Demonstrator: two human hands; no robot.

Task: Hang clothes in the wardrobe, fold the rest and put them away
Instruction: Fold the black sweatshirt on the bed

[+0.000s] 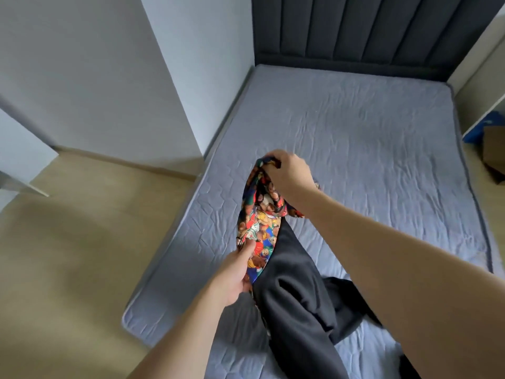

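Observation:
A colourful patterned garment (259,214) hangs bunched above the near part of the bed (369,149). My right hand (289,173) grips its upper end, fingers curled round the cloth. My left hand (235,274) pinches its lower edge with the thumb on top. A dark grey garment (297,302) hangs beneath the patterned one and trails down onto the mattress, part of it lying crumpled under my right forearm.
The bed has a grey-blue quilted cover and a dark padded headboard (377,31). A white wall column (153,72) stands left of the bed, with wooden floor (71,255) beside it. A cardboard box (494,151) and a blue item sit at the far right.

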